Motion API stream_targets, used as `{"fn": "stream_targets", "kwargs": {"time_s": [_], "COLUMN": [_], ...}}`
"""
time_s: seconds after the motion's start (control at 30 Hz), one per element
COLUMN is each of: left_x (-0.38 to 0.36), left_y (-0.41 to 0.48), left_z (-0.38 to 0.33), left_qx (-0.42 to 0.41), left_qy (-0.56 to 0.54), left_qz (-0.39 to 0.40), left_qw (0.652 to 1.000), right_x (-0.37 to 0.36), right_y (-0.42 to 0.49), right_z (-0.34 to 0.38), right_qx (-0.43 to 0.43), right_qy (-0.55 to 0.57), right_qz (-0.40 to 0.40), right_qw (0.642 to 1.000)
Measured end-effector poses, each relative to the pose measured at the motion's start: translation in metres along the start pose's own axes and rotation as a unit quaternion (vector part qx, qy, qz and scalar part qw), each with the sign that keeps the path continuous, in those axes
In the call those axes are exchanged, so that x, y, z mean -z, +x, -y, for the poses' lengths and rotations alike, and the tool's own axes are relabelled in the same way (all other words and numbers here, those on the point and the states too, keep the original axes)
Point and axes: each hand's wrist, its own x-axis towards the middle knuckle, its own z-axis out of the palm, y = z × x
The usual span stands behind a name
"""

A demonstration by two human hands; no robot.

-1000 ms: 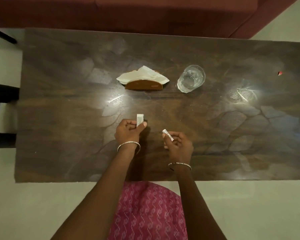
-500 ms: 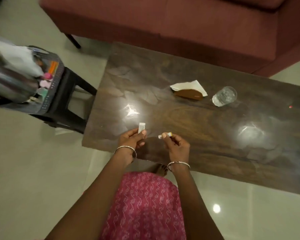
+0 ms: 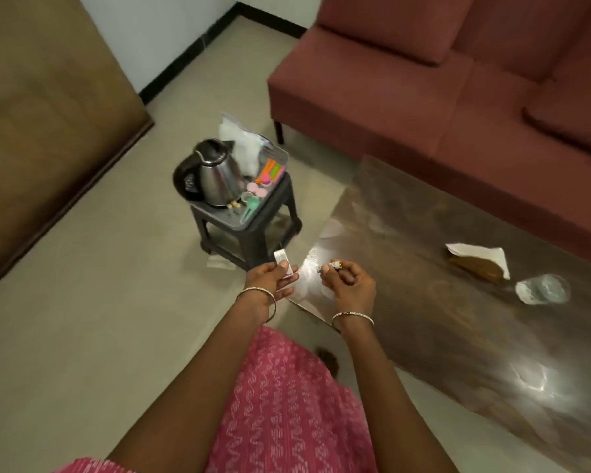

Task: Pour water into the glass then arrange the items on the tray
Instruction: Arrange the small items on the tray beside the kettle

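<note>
Two small things are in the hands. The left hand pinches a flat white packet between thumb and fingers. It hangs just off the table, past its near left corner. The right hand, over that corner, has its fingers curled round a tiny piece with a yellow band, too small to name. Both look feather-light and thin, so a fingertip pinch is enough.

The glass stands on the table toward the edge along the sofa, just beside the napkin holder and well apart from both hands. It is clear, hard and probably slick and breakable. I would wrap the fingers round its wall low down and not take it by the rim. Whether it holds water I cannot tell.

The kettle fills the left end of the tray, which sits on a stool off the table's left edge. It is steel-bodied and likely the heaviest thing here, more so if full. The black handle on its left side is the place to grip, with a full fist to steady the tilt. Small coloured bits and a plastic bag crowd the rest of the tray, so lifting straight up seems wise.

Neither hand is free — both would need to set their loads down before pouring.
</note>
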Motion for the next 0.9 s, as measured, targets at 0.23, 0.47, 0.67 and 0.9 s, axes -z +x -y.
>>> {"fn": "stream_targets", "kwargs": {"time_s": [0.23, 0.47, 0.67, 0.9], "left_x": [0.079, 0.116, 0.130, 0.135], "left_y": [0.025, 0.087, 0.154, 0.229], "left_z": [-0.040, -0.079, -0.110, -0.133], "left_qx": [-0.004, 0.025, 0.057, 0.063], "left_qy": [-0.087, -0.098, -0.044, 0.087], "left_qz": [-0.092, -0.203, -0.263, -0.291], "left_qw": [0.992, 0.974, 0.962, 0.951], "right_x": [-0.093, -0.177, -0.234, -0.281], "right_y": [0.017, 0.063, 0.121, 0.180], "right_z": [-0.005, -0.020, -0.035, -0.064], "right_qx": [-0.003, 0.006, -0.015, 0.007], "right_qy": [-0.101, -0.188, -0.258, -0.373], "right_qz": [0.073, 0.088, 0.070, 0.106], "right_qw": [0.992, 0.978, 0.964, 0.921]}}
